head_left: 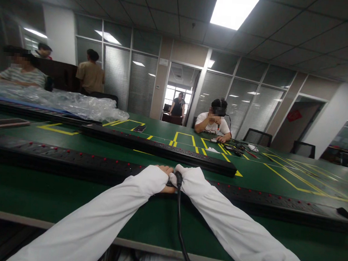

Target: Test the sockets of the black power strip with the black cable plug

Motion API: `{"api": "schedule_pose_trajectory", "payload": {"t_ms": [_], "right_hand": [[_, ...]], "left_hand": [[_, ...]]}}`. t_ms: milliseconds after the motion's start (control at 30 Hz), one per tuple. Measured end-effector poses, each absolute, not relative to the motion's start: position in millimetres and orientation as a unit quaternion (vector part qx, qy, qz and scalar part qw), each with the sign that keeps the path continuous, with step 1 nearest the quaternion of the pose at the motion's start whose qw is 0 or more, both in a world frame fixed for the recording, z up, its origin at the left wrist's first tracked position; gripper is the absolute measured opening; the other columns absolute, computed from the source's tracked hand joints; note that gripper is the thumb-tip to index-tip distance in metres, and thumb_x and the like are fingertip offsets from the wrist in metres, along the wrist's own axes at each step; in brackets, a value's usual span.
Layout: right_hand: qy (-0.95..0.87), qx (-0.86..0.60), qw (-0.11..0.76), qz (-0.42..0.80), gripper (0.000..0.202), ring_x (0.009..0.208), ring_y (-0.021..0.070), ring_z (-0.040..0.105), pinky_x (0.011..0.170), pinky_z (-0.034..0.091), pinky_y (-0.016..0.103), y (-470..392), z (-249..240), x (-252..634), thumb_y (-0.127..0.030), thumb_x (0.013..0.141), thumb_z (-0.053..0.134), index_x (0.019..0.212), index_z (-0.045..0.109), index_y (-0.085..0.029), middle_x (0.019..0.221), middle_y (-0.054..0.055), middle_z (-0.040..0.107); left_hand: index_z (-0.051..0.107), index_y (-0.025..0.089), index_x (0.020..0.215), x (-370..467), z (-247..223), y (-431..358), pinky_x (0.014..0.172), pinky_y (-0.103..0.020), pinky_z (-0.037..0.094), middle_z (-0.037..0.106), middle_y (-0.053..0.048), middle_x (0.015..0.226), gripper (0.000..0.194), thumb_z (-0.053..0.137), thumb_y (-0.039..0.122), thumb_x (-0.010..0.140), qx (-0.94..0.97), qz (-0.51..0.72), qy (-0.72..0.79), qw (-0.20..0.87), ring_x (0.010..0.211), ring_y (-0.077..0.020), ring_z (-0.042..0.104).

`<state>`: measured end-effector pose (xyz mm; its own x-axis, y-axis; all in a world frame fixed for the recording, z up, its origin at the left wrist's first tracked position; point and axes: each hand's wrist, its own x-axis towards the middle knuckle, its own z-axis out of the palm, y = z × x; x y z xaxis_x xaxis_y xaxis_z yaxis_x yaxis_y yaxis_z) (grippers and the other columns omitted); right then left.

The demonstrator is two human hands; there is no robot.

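Note:
Across the table in front of me lies a long black power strip with a row of red dots along its top. My left hand is closed round the middle of this strip, its fingers bent and partly hidden by the white sleeve. Right beside it, my right hand is closed on a black power plug held at the strip; the plug's front end is hidden. From the plug a thick black cable runs down over the table's near edge. A second black power strip lies just beyond.
The green table bears yellow tape outlines. Clear plastic wrap is heaped at the far left. A person sits opposite near a tangle of cables. A phone lies beyond the second strip.

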<state>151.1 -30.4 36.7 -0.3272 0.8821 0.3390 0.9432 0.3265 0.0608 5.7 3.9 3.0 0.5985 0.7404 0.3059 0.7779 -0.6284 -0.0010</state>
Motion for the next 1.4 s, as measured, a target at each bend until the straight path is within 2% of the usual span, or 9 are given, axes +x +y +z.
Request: {"api": "schedule_pose_trajectory", "payload": {"t_ms": [767, 1400], "right_hand": [[-0.808, -0.559, 0.128, -0.136, 0.034, 0.046, 0.0042, 0.035, 0.049, 0.019, 0.018, -30.6, 36.7, 151.5, -0.051, 0.072, 0.035, 0.08, 0.049, -0.021, 0.056, -0.002, 0.046], [-0.804, -0.565, 0.129, -0.133, 0.033, 0.051, 0.0052, 0.041, 0.05, 0.021, 0.017, -31.8, 37.9, 150.3, -0.05, 0.071, 0.037, 0.081, 0.05, -0.022, 0.061, -0.001, 0.051]], "left_hand": [[0.047, 0.02, 0.101, 2.2, 9.3, -3.8, 0.074, -0.034, 0.039, 0.058, -0.006, 0.091, 0.06, 0.043, 0.065, 0.061, -0.897, -0.151, -0.41, 0.063, 0.087, -0.025, 0.054], [0.047, 0.02, 0.099, 2.1, 7.4, -2.3, 0.072, -0.035, 0.04, 0.058, -0.006, 0.088, 0.058, 0.043, 0.064, 0.061, -0.895, -0.158, -0.41, 0.073, 0.083, -0.025, 0.055]]}}
